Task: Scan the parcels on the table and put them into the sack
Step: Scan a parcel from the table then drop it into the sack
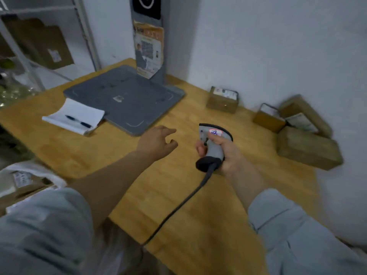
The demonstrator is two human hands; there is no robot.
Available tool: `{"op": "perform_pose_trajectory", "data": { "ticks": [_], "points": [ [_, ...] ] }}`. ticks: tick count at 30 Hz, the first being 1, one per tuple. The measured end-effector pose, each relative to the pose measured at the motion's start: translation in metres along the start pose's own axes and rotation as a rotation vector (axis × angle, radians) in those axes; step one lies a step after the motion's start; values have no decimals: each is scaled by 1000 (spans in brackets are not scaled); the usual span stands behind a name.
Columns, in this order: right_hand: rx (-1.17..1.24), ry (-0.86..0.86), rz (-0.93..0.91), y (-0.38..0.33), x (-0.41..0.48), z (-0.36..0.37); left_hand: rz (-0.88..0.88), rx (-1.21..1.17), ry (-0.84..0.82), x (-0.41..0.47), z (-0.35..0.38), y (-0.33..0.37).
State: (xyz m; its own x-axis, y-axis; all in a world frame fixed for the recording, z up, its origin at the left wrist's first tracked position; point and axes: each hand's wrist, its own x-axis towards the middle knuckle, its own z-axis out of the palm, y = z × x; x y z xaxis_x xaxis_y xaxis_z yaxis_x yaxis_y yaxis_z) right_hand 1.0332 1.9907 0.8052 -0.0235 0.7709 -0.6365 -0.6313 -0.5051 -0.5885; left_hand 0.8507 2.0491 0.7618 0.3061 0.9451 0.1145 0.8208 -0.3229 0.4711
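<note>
Head view. Motion blur throughout, so parcel labels are unreadable. Sack (29, 171), left of the scanner (213, 144), is cut off by the frame edge; its contents are unclear. Right hand (226, 155): fingers (201, 149) clenched round the scanner grip, cable (178, 207) trailing toward the person. Left hand (158, 140), just left of the scanner, reaches over the table (178, 225) with fingers loosely spread, grasping nothing. Four brown parcels (307, 148) sit on the table right of the scanner.

White walls (278, 46); honey-coloured wooden table (218, 215) in the corner; metal shelving (87, 36) at left; dim light
</note>
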Motion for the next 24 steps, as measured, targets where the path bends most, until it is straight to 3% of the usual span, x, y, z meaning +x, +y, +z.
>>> {"op": "perform_pose_trajectory", "data": {
  "ticks": [5,10,24],
  "points": [
    [221,76,-158,-113,1,-75,65,-36,-57,87,41,98],
    [221,111,-204,-188,25,-129,57,45,-144,161,92,149],
    [14,168,-138,-219,175,-164,200,244,-289,369,222,137]
  ]
}}
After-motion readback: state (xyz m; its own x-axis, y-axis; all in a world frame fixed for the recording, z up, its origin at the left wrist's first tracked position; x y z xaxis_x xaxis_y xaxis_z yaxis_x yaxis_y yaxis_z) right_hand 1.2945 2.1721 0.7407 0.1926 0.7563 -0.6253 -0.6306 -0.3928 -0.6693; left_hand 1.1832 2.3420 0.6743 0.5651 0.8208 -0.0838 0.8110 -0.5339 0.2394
